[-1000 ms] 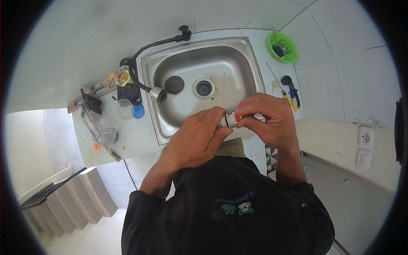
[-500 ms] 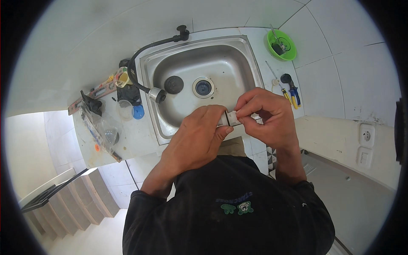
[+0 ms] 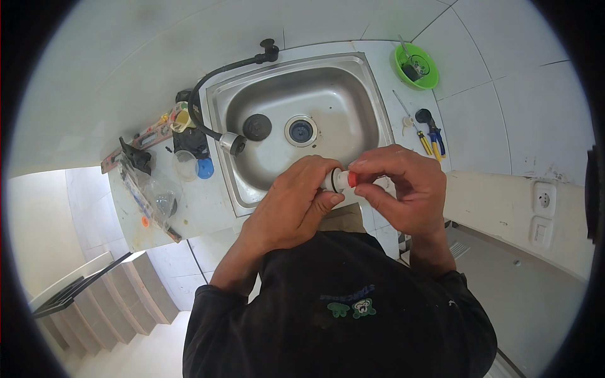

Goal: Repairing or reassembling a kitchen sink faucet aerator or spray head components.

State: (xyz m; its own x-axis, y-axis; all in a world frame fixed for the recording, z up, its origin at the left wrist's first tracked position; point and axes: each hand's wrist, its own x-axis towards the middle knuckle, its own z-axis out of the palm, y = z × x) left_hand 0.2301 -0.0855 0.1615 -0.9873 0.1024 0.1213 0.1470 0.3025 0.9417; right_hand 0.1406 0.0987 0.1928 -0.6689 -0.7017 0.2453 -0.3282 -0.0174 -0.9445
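Observation:
My left hand (image 3: 296, 201) is wrapped round a white plastic fitting (image 3: 329, 182) with a black ring about it, over the near edge of the sink (image 3: 277, 165). A red tip (image 3: 352, 179) sits on the fitting's right end. My right hand (image 3: 406, 189) has thumb and forefinger closed about this red tip, its other fingers curled behind. Part of the fitting is hidden in my left palm. Inside the sink lie a black round disc (image 3: 257, 127) and a drain (image 3: 301, 131).
A black flexible tap hose (image 3: 200, 94) arches over the sink's left side. At the right are a green bowl (image 3: 428, 79), a screwdriver (image 3: 416, 129) and blue-and-yellow pliers (image 3: 436, 140). On the left counter lie a spirit level (image 3: 151, 135), a plastic bag (image 3: 151, 189) and a blue lid (image 3: 205, 168).
My right hand has shifted slightly right and down. The red tip at the fitting's end now shows between its fingers. My left hand has barely moved.

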